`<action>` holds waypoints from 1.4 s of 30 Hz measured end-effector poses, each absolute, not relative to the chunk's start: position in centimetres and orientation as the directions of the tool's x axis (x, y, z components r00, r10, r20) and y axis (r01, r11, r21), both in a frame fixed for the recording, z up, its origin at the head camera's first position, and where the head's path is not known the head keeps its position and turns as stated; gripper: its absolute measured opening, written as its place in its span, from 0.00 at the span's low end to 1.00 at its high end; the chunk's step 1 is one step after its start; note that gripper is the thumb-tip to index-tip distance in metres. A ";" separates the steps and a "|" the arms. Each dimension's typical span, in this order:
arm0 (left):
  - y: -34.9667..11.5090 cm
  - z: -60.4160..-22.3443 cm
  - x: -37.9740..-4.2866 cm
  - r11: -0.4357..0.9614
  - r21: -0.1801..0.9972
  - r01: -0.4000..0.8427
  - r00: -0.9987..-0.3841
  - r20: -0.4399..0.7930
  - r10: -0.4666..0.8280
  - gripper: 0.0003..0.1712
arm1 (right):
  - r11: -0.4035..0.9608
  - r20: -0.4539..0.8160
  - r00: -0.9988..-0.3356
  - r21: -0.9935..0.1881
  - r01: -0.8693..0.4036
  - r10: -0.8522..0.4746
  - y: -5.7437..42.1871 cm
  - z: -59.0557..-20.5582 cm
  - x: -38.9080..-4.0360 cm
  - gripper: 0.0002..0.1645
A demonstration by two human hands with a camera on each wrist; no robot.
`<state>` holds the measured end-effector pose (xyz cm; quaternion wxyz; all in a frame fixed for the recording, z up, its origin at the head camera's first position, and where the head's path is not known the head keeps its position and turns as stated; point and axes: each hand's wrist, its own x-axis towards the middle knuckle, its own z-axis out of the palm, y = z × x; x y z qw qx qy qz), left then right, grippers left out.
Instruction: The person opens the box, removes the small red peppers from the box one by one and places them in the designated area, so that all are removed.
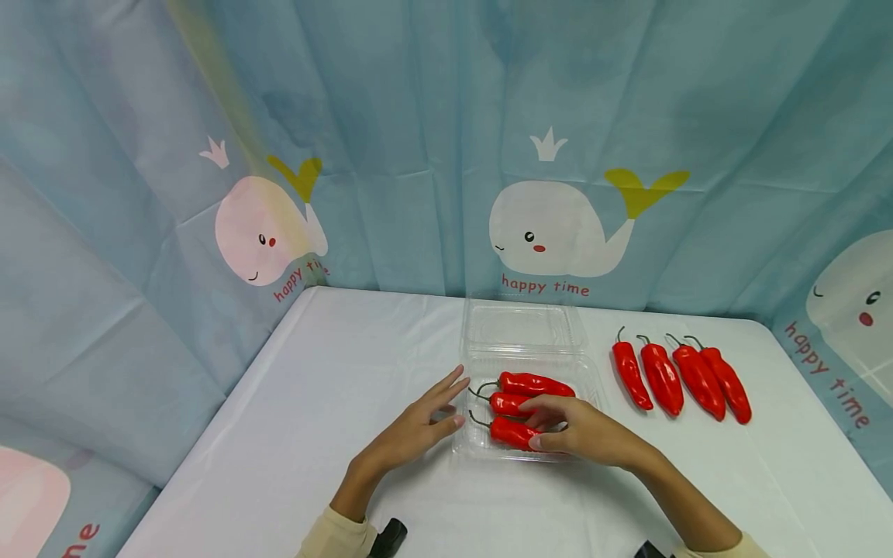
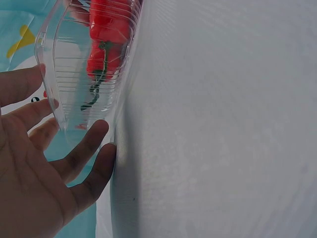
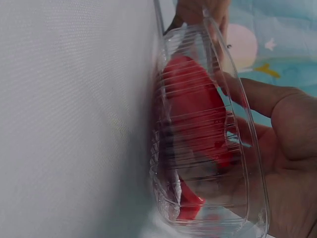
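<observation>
A clear plastic clamshell box [image 1: 481, 449] lies unfolded, its lid [image 1: 523, 325] laid back behind the base. Three red peppers sit in the base side by side, green stems toward the left: a rear pepper [image 1: 533, 383], a middle pepper [image 1: 508, 404] and a front pepper [image 1: 509, 432]. From the right, my right hand [image 1: 589, 434] reaches in and holds the front pepper between thumb and fingers. My left hand [image 1: 412, 430] is at the box's left side with fingers spread; in the left wrist view, fingertips touch the clear rim [image 2: 48, 84].
Right of the box, several more red peppers [image 1: 661, 380] lie in a row on the white tablecloth [image 1: 335, 364], stems pointing to the back. A blue curtain [image 1: 418, 232] with whale prints stands behind the table and along both sides.
</observation>
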<state>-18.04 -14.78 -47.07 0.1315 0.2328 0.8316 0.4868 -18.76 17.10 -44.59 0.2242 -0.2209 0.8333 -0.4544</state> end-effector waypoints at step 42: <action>-14.7 -47.2 -18.0 0.428 0.862 0.273 -0.859 0.018 0.512 0.35 | 0.526 -0.115 -0.855 -0.826 -0.201 -0.507 16.9 -44.6 -19.4 0.28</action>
